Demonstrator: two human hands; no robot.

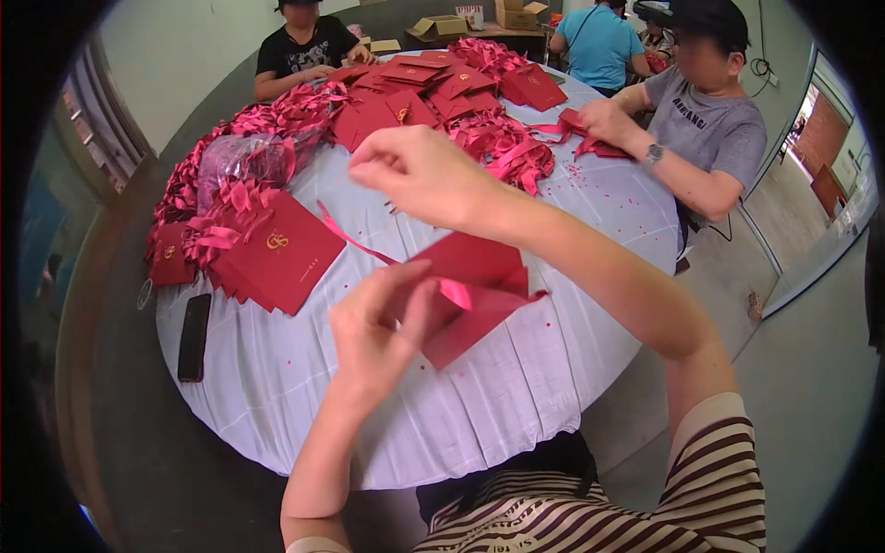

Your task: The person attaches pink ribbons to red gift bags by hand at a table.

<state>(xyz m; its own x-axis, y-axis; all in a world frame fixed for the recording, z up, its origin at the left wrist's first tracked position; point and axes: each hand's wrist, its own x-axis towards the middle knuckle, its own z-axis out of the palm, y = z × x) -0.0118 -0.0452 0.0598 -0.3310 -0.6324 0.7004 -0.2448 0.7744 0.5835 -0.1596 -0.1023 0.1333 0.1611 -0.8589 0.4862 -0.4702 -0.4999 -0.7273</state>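
In front of me is a red paper bag (479, 341), tilted above the white-covered table. My left hand (373, 323) grips its near left side, thumb and fingers bent around the edge. A bright pink ribbon (455, 293) shows at the bag beside my thumb, and a ribbon tail (355, 241) runs up and left from the hand. My right hand (419, 175) is raised beyond the bag, its arm crossing over from the right. Its fingers are curled together; whatever they may hold is hidden.
At left lies a stack of red bags (295, 258) with gold marks, near a black phone (194, 338). Ribbon heaps (507, 152) and more red bags (410, 78) cover the far side. Co-workers sit around the round table (516, 405), one handling red pieces at right.
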